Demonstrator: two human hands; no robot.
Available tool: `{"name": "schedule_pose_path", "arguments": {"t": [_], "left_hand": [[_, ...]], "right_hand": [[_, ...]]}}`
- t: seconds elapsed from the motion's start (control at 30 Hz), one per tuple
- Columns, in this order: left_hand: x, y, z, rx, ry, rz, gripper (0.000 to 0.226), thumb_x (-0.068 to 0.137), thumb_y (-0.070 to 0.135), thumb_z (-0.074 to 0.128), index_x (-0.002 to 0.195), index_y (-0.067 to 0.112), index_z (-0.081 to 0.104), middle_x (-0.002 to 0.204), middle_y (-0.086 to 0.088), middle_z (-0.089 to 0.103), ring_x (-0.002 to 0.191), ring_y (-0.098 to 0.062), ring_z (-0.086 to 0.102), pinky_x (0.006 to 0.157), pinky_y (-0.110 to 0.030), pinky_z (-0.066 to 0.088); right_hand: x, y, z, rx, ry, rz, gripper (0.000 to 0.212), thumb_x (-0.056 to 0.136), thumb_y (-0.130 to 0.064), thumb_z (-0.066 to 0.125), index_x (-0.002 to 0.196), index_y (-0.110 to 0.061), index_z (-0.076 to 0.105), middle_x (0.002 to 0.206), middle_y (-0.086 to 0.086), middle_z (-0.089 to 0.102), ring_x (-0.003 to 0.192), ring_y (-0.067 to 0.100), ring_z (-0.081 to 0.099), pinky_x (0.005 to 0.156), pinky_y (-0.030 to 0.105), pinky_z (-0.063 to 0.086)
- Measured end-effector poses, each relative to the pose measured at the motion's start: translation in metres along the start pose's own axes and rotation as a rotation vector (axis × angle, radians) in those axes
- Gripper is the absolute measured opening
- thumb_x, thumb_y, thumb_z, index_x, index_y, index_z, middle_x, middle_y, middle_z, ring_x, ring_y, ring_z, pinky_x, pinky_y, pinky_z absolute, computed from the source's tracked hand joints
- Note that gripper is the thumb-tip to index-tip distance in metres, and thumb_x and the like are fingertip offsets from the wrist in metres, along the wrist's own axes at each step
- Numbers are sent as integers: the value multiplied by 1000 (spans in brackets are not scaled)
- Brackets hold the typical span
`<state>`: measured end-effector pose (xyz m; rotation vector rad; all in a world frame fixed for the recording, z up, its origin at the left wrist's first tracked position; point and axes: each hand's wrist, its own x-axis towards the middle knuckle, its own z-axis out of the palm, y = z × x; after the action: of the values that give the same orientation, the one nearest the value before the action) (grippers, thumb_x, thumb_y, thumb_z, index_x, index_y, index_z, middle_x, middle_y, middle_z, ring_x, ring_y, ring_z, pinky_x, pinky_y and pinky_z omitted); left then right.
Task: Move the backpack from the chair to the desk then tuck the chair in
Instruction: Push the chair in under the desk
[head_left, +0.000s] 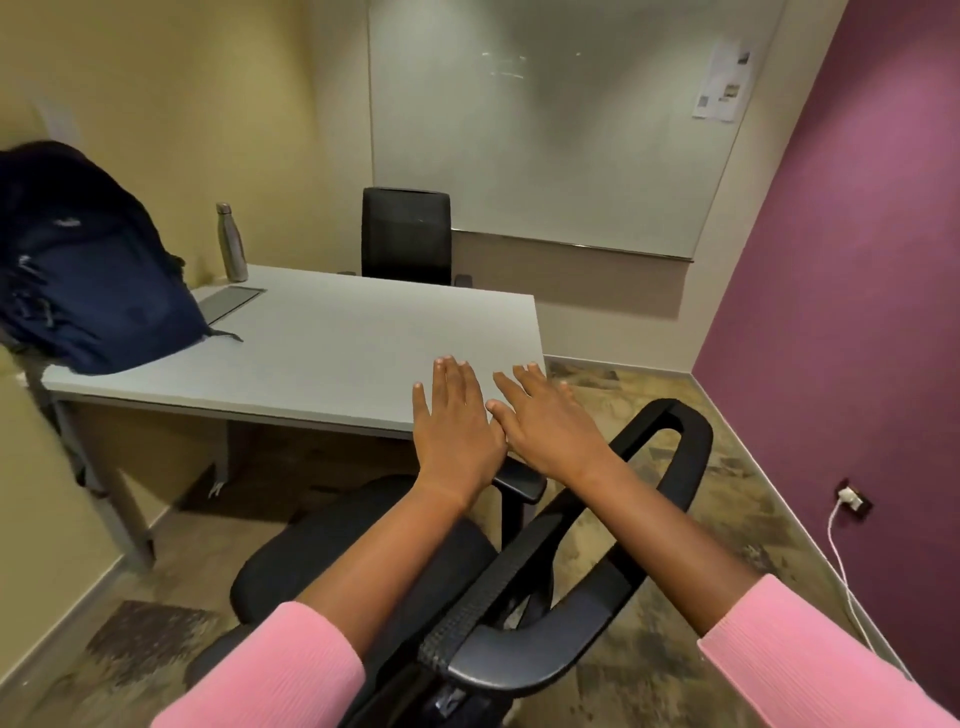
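A dark blue backpack (88, 260) stands upright on the left end of the grey desk (322, 353). A black office chair (467, 571) sits below me, in front of the desk's near right corner, its seat outside the desk edge and its backrest frame curving under my right forearm. My left hand (457, 426) and my right hand (545, 421) are stretched out side by side, palms down, fingers spread, over the desk's near right corner. Neither hand holds anything. Pink sleeves cover both forearms near the camera.
A steel bottle (231, 241) stands at the desk's back left, beside a grey cable hatch (228, 301). A second black chair (405, 236) is tucked in at the far side. A whiteboard (545, 119) fills the back wall. A white charger cable (841, 551) hangs from a socket on the purple wall.
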<state>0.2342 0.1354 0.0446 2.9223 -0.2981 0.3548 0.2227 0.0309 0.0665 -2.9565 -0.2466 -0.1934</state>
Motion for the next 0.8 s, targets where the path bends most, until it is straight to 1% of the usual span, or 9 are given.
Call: {"name": "schedule_pose_path", "arguments": {"t": [0.13, 0.2, 0.3, 0.4, 0.5, 0.63, 0.8], "left_hand": [[-1, 16, 1, 63, -31, -50, 61, 97, 37, 19, 143, 5, -7, 154, -15, -9, 141, -26, -12, 114, -44, -2], [-3, 29, 2, 98, -42, -107, 61, 97, 37, 19, 143, 5, -6, 154, -15, -9, 141, -26, -11, 114, -45, -1], [-7, 33, 2, 92, -61, -159, 61, 97, 36, 22, 143, 5, -4, 155, -15, -6, 141, -26, -9, 115, -45, 1], [-19, 56, 3, 77, -111, -285, 63, 97, 36, 25, 143, 4, -3, 155, -15, -3, 141, -26, -8, 115, -45, 2], [-30, 73, 7, 55, -144, -399, 66, 96, 40, 26, 143, 3, 0, 155, -15, 0, 142, -26, -7, 114, -46, 3], [-48, 95, 9, 24, -132, -508, 70, 95, 49, 25, 143, 2, 3, 155, -15, 4, 142, -27, -5, 114, -47, 4], [-69, 107, 13, -15, -93, -645, 70, 94, 52, 22, 143, 4, 9, 154, -17, 11, 141, -29, 1, 113, -49, 7]], "right_hand": [[0, 20, 0, 50, -27, -62, 49, 98, -36, 23, 144, -19, 16, 156, 8, 12, 144, 21, 2, 116, 46, 8], [0, 34, 0, 73, -50, -119, 50, 98, -38, 22, 143, -19, 16, 156, 7, 12, 144, 21, 2, 116, 46, 6], [0, 42, 4, 128, -66, -154, 50, 98, -39, 23, 144, -20, 16, 156, 7, 12, 144, 20, 2, 116, 45, 5], [-4, 63, 6, 143, -123, -254, 51, 97, -41, 22, 143, -21, 18, 156, 7, 13, 144, 19, 1, 116, 46, 4], [-11, 83, 5, 134, -166, -322, 54, 96, -45, 22, 143, -21, 18, 156, 6, 13, 144, 20, 1, 116, 47, 4], [-24, 118, 1, 128, -214, -349, 56, 95, -48, 22, 143, -19, 20, 155, 7, 16, 144, 20, 3, 115, 49, 6], [-30, 146, -4, 152, -262, -371, 58, 93, -52, 21, 141, -20, 26, 153, 8, 23, 143, 22, 11, 114, 50, 9]]}}
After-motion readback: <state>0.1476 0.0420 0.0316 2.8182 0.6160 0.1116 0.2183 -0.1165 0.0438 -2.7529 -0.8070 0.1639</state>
